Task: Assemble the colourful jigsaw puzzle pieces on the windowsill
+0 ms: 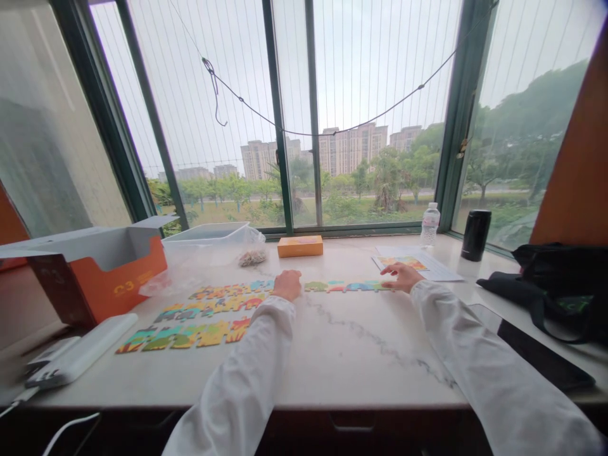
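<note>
A joined strip of colourful jigsaw puzzle pieces lies on the white marbled table between my hands. My right hand is at the strip's right end, with its thumb by the last piece and the index finger raised apart from it. Beside the left end, my left hand rests low with its fingers curled together; whatever is under them is hidden. Left of that hand, several rows of loose puzzle pieces are spread out, partly covered by my left sleeve. A printed picture card lies just behind my right hand.
Far left stands an open orange box, with a white power strip in front. A clear plastic tub, a bag of small bits and an orange carton line the window. Bottle, black can, tablet and black bag are right.
</note>
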The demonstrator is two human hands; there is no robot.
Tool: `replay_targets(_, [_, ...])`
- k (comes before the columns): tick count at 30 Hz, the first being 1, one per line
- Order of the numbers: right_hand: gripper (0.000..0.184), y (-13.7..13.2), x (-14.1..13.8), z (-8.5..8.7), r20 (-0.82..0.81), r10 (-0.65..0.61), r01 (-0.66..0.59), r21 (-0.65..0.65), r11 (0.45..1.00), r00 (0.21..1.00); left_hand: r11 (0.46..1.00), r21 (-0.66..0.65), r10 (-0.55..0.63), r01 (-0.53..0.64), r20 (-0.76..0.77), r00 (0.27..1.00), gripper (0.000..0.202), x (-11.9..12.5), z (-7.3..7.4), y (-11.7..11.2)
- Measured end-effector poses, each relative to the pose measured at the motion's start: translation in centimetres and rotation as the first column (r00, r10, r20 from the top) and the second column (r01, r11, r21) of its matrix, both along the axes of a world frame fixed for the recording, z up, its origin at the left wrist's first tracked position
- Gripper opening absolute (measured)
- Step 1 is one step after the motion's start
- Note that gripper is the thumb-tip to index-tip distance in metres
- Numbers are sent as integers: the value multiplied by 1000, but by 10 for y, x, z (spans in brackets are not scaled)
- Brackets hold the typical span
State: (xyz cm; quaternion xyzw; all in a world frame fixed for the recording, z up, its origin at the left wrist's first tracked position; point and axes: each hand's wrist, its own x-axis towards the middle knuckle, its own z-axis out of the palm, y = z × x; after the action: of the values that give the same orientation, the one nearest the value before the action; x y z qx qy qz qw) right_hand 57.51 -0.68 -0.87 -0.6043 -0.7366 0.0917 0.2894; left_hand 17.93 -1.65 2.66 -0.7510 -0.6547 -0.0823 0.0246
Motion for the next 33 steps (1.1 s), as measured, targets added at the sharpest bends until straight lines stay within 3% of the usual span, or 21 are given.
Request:
replay_targets(4, [43, 4, -2, -11, -69, 74, -77, -40, 996, 995, 1000, -6, -23, 23, 26, 999, 44, -4, 1, -3])
replay_targets(9, [40, 11, -2, -21, -96, 55, -63, -88, 994, 994, 987, -70, -144, 144, 6, 989, 41, 14, 5, -15])
replay_targets(14, [36, 15, -5, -29, -70, 27, -28, -19, 999, 997, 988, -53, -149, 147, -35, 988, 38, 24, 2, -22])
replay_targets(20, [30, 20, -21, -35, -116, 36, -31, 44, 999, 993, 994, -18, -108, 107, -54, 993, 45, 17, -6, -16])
replay_targets(26, [41, 22, -9, -24, -121, -94, 111, 141, 984, 988, 1000, 9, -25, 26, -46, 999, 42, 12, -8, -10])
replay_targets(33, [39, 12, -3, -22, -176, -99, 113, 73, 991, 979, 1000, 5, 20, -20, -35, 999, 36, 9, -5, -8])
